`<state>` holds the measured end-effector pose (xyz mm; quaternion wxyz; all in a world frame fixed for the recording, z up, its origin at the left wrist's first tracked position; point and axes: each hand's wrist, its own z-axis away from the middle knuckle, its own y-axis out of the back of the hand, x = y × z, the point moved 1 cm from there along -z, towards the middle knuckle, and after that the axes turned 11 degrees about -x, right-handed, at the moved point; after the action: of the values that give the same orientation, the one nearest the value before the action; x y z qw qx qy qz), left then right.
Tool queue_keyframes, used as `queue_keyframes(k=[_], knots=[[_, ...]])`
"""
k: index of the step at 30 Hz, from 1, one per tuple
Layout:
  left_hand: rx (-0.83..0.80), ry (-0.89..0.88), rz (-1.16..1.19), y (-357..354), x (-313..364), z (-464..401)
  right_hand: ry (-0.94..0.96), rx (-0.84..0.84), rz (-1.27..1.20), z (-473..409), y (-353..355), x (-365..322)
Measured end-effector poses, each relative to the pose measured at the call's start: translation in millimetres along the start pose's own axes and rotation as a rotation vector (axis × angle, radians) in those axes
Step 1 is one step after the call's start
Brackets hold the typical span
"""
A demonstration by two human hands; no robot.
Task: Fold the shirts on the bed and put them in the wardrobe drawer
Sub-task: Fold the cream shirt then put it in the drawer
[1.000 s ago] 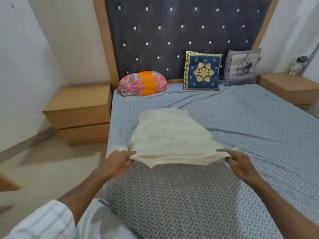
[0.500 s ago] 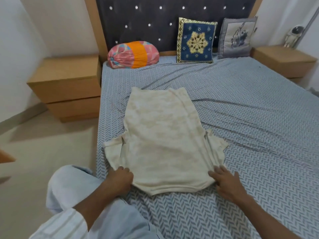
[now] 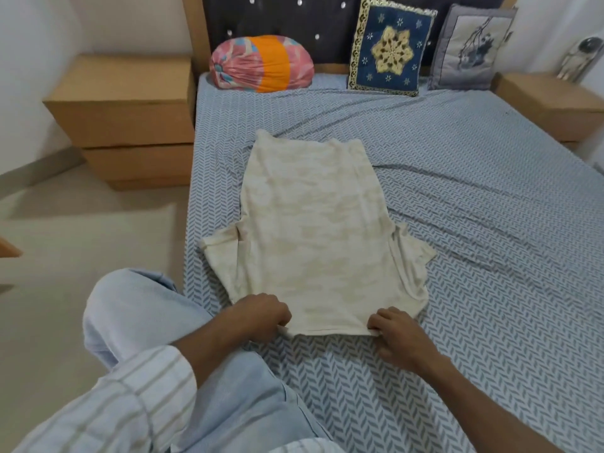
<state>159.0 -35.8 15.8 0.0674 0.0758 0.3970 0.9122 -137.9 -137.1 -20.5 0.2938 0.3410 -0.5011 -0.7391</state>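
A cream shirt [image 3: 313, 223] lies flat on the bed [image 3: 474, 207], its hem towards the headboard and its shoulder end nearest me. One short sleeve sticks out on each side. My left hand [image 3: 261, 313] pinches the near edge of the shirt at its left corner. At the right corner of that same edge my right hand [image 3: 397, 331] pinches the cloth. My knee in pale blue trousers rests at the bed's left edge. No wardrobe or drawer is in view.
A pink and orange bolster [image 3: 261, 63], a blue patterned cushion [image 3: 390, 47] and a grey cushion [image 3: 470, 49] stand against the dark headboard. Wooden bedside cabinets flank the bed, one at the left [image 3: 127, 119] and one at the right [image 3: 552, 103].
The shirt went from held up to spread flat on the bed. Both hands moved inward along its near edge and now pinch it. The camera tilted downward.
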Motion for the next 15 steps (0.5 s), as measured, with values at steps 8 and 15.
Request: queue_keyframes(k=[8,15], knots=[[-0.114,-0.04,0.2,-8.2,3.3,-2.7,-0.081,-0.209,0.133,3.4,-1.1,-14.4],[0.138,0.066,0.634,-8.9,-28.1,5.7,0.096,-0.118,0.049,-41.8,3.1,-88.3]])
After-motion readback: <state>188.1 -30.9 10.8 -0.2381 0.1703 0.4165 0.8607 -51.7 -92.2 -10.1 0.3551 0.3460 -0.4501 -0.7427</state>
